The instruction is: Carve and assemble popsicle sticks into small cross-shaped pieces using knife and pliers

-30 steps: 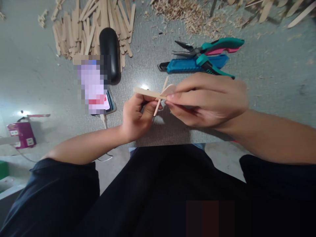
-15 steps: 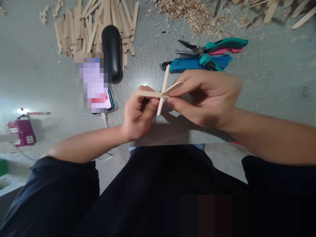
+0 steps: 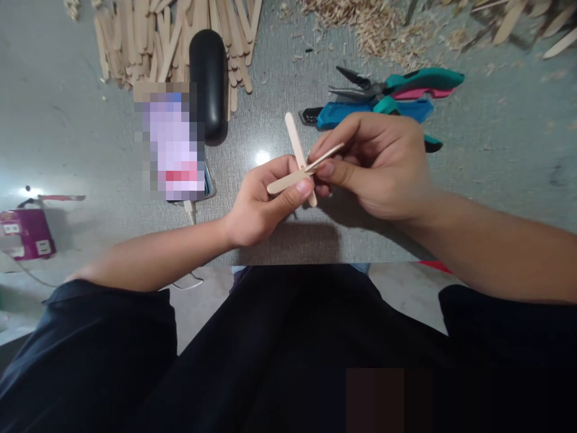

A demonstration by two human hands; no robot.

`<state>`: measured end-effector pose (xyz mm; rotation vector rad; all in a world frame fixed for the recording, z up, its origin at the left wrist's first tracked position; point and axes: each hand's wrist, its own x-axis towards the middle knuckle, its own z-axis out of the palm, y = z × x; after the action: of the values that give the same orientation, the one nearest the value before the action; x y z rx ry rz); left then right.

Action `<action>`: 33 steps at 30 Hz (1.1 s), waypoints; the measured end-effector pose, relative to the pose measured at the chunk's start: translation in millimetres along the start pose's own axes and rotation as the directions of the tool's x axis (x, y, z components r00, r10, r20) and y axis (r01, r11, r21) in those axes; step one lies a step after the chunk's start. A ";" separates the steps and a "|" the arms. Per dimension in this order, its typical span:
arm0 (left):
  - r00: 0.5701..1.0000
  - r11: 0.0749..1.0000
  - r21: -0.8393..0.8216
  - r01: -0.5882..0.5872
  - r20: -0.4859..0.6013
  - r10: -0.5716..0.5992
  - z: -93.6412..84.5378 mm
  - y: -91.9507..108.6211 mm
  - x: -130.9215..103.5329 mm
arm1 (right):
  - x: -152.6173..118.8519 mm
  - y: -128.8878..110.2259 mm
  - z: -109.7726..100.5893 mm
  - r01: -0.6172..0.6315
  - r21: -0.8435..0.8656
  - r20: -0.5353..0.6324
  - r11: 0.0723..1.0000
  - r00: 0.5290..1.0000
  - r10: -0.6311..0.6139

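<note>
Pale wooden craft sticks (image 3: 294,139) cross one another at a shared middle, held just above the grey table near its front edge. My left hand (image 3: 265,201) pinches them from the left, its thumb lying on the stick that points left. From the right, my right hand (image 3: 376,165) grips the crossing sticks between thumb and fingers, close to the stick that points up and right. The fingers of both hands nearly meet at the crossing. How the sticks join there is partly hidden by the fingertips.
Beyond my right hand lie pliers (image 3: 406,81) and a blue cutter (image 3: 342,113). A black case (image 3: 208,87), a blurred phone (image 3: 175,144) and piled sticks (image 3: 135,36) are at the back left. Wood shavings (image 3: 374,30) lie behind; a purple box (image 3: 33,234) stands far left.
The crossed sticks have turned in my hands; the upper arm now leans left and the left one slopes down. My left thumb has moved onto the sticks. The view has shifted slightly.
</note>
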<state>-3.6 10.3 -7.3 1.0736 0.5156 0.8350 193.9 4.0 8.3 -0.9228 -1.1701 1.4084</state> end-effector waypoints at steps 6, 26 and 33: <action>1.000 0.997 0.077 0.008 0.019 -0.009 -2.9 3.7 -1.0 | -1.4 -0.9 -0.3 -0.058 0.031 0.015 0.998 0.998 0.058; 0.999 0.989 0.147 0.010 0.031 -0.015 -8.8 -2.0 -1.0 | -2.8 -9.3 3.5 -0.182 0.012 -0.015 0.983 0.983 0.182; 0.999 0.981 0.191 0.022 0.022 -0.026 -10.7 0.1 -0.1 | -4.2 -16.5 7.8 -0.239 -0.013 -0.032 0.971 0.971 0.238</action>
<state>-11.4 16.2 -11.5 1.2493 0.5964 0.7614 191.0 -1.8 25.8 -1.1227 -1.0764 1.5711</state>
